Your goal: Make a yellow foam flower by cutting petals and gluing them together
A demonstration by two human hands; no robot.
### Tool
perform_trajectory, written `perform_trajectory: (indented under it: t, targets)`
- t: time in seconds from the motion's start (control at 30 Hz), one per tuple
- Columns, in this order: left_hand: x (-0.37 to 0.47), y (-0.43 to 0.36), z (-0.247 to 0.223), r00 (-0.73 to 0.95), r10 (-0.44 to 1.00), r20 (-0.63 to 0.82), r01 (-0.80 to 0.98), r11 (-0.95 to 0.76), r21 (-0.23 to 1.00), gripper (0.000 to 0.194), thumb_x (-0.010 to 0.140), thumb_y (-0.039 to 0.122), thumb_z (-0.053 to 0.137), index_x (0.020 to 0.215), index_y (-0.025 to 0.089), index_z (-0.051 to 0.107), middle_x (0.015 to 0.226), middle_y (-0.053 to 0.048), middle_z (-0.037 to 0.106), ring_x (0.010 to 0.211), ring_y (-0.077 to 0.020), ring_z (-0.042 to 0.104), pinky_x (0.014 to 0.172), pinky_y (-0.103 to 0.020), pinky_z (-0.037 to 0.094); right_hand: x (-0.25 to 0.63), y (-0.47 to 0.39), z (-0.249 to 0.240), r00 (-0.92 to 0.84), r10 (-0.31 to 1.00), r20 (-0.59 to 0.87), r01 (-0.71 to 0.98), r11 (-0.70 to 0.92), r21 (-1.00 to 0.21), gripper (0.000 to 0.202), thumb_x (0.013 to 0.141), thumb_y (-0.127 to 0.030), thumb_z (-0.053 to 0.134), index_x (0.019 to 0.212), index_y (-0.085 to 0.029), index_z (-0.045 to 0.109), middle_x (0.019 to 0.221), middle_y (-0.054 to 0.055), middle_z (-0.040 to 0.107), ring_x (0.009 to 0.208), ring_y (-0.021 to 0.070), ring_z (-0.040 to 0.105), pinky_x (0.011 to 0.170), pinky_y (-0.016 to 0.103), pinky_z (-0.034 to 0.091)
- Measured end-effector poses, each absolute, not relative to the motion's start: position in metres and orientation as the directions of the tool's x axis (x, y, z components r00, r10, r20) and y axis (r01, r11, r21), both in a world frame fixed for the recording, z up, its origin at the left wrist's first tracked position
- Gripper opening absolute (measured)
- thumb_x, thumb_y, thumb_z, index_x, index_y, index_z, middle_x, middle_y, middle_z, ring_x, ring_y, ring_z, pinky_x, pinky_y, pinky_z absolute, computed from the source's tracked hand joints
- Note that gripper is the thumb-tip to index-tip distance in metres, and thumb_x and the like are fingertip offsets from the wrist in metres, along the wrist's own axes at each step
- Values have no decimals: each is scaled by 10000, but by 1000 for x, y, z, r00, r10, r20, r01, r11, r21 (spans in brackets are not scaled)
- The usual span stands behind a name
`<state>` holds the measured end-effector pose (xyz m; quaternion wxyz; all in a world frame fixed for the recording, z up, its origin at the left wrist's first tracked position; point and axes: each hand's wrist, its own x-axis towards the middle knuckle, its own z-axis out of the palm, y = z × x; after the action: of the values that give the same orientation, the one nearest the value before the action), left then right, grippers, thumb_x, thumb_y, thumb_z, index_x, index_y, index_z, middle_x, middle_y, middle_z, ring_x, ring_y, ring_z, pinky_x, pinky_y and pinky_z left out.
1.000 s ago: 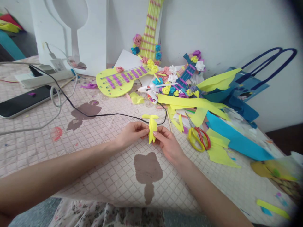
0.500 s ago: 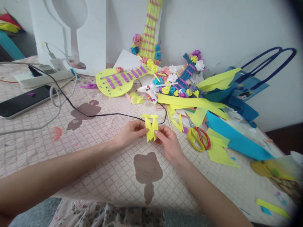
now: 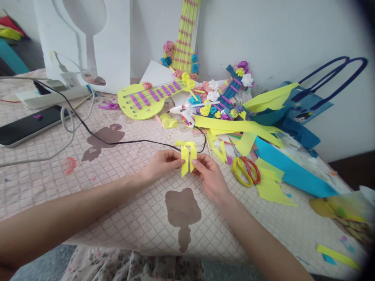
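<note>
My left hand pinches a short yellow paper strip with a slanted lower end. A second yellow paper strip is pinched in my right hand. The two strips hang side by side with a narrow gap between them. Just beyond their tops, another small yellow piece lies on the quilted cloth, close to the black cord. To the right of my right hand rest scissors with one yellow and one red handle. A white glue gun lies further back.
Behind are a yellow paper guitar, a taller upright one and a blue one among paper flowers. Yellow and blue paper spreads to the right near a blue bag. At left are a phone and power strip.
The strips, angled against each other in a zigzag before, now stand nearly parallel with a gap. Both hands have stayed in almost the same place.
</note>
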<state>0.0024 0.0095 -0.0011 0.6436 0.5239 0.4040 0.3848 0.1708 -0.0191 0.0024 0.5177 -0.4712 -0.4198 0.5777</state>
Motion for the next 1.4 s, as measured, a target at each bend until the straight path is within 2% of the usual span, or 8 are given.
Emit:
perform_trajectory:
  t: [0.17, 0.5, 0.7, 0.97, 1.1, 1.2, 1.3, 1.4]
  targets:
    - [4, 10, -1, 345, 929, -129, -141, 188, 972, 249, 695, 235, 716, 872, 118, 587, 753, -20, 661, 676, -121, 619, 643, -255, 495, 169, -19, 3, -46, 993, -106, -251, -114, -961, 167, 707, -300, 719, 751, -195, 597, 726, -31, 561, 645, 94, 491, 586, 231, 393]
    - [7, 9, -8, 312, 949, -55, -255, 139, 957, 409, 703, 202, 706, 1049, 138, 497, 748, 3, 653, 657, -130, 643, 651, -281, 521, 162, -25, -4, -69, 998, -11, -76, -17, -997, 149, 767, -306, 665, 790, -196, 567, 727, -33, 558, 654, 99, 520, 617, 244, 429]
    - [7, 8, -9, 357, 933, -46, -200, 124, 972, 249, 678, 234, 729, 826, 121, 563, 814, -27, 651, 728, -128, 633, 719, -286, 514, 169, -21, 0, -74, 994, 82, 82, 88, -993, 205, 765, -289, 658, 913, -211, 539, 797, -8, 580, 692, 120, 558, 610, 249, 467]
    - [6, 10, -9, 393, 919, -30, -132, 89, 987, 270, 683, 299, 715, 810, 133, 545, 797, -39, 649, 733, -150, 625, 728, -328, 513, 175, -21, 2, -114, 983, 143, 259, 168, -951, 109, 796, -278, 606, 838, -203, 539, 791, 4, 592, 683, 132, 574, 630, 271, 490]
    - [0, 15, -7, 422, 905, 51, 86, -96, 992, 367, 682, 295, 716, 973, 132, 564, 952, -81, 640, 844, -184, 615, 711, -316, 512, 181, -19, 3, -143, 930, 338, 538, 360, -762, 62, 810, -166, 546, 854, -209, 547, 818, 18, 609, 742, 151, 580, 709, 301, 485]
    - [-4, 16, -6, 408, 883, 234, 284, -366, 886, 488, 652, 287, 750, 1081, 159, 556, 1059, -91, 612, 914, -201, 587, 691, -294, 495, 185, -17, 2, -272, 867, 417, 697, 477, -536, 139, 811, -96, 499, 862, -217, 545, 856, 38, 606, 836, 190, 575, 764, 340, 474]
    - [-4, 14, -6, 461, 827, 321, 380, -511, 771, 264, 730, 252, 689, 972, 167, 626, 960, -68, 632, 869, -183, 587, 714, -288, 482, 184, -17, -2, -370, 848, 380, 749, 514, -417, 147, 824, -85, 483, 859, -216, 540, 868, 51, 597, 864, 213, 566, 758, 357, 474]
    - [-2, 12, -6, 474, 827, 302, 430, -517, 740, 101, 793, 169, 594, 871, 152, 655, 844, -56, 635, 794, -167, 593, 705, -282, 480, 183, -16, -4, -398, 851, 342, 760, 515, -396, 118, 840, -108, 500, 887, -203, 550, 888, 57, 598, 873, 217, 563, 758, 357, 479]
